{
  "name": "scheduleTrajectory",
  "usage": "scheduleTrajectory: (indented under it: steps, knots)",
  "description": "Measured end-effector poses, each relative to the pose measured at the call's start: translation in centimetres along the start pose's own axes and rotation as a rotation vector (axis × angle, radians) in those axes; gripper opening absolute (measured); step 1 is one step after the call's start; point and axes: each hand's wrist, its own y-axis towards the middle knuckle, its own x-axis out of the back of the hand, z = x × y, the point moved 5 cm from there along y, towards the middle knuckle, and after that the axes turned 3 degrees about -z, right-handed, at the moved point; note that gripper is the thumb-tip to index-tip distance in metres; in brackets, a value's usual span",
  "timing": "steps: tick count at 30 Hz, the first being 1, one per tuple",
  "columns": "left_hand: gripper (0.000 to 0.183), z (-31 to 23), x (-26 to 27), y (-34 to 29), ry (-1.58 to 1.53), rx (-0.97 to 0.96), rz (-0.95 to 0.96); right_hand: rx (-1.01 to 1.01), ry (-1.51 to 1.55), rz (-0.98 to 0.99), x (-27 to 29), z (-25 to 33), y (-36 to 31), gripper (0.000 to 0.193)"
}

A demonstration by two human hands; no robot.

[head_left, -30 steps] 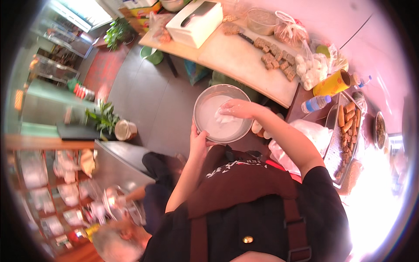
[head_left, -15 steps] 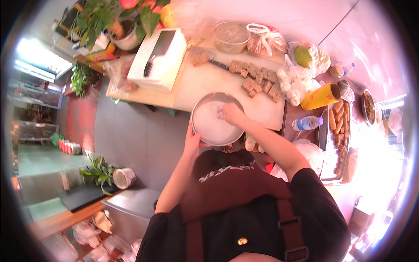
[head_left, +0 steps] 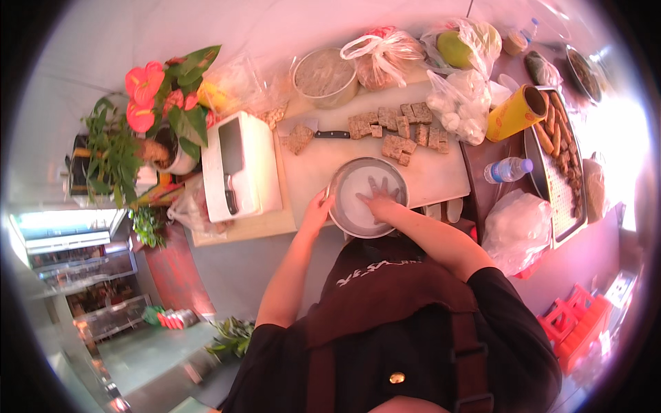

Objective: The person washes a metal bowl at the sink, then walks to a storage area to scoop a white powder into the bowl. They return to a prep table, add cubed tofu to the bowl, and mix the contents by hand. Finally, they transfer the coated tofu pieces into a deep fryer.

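A round metal basin (head_left: 342, 225) is in front of my body at the near edge of the counter. Pale white contents (head_left: 354, 184) cover its bottom; whether powder or liquid, I cannot tell. My left hand (head_left: 318, 212) grips the basin's left rim, fingers mostly hidden beneath it. Inside the basin, my right hand (head_left: 381, 202) reaches in from the right with its fingers spread over the white contents. Beyond the basin, cut brown blocks (head_left: 398, 146) lie on a pale cutting board (head_left: 310, 179). A black-handled cleaver (head_left: 332, 135) rests beside them.
A white box-shaped appliance (head_left: 265, 175) with a small knife (head_left: 230, 196) on top stands left. Behind are a round tub (head_left: 323, 76) and tied bags (head_left: 385, 58). Rightward sit a yellow roll (head_left: 513, 118), a water bottle (head_left: 508, 170) and a food tray (head_left: 573, 182).
The view has swung, so the basin appears farther right. My right hand's fingers have gone from bunched together to spread out inside the basin. The left hand keeps hold of the rim.
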Motion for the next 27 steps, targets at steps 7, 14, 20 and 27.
scheduleTrajectory:
  steps: [7,14,20,27]
  knots:
    - [0.077,-11.2,-3.2,14.4,0.649,-0.703,-0.02,-0.096,0.071,-0.102,2.6,0.4,2.1,0.123]
    - [0.104,-13.2,-10.7,21.3,1.271,-0.725,0.266,-0.2,0.09,-0.084,2.6,0.7,2.0,0.115]
    - [0.088,-11.5,-13.1,23.1,1.357,-0.603,0.303,-0.23,0.092,-0.091,2.0,0.3,2.6,0.111]
    - [0.066,-15.8,-8.6,21.4,0.909,-0.727,0.156,-0.218,0.074,-0.169,1.6,0.2,2.4,0.11]
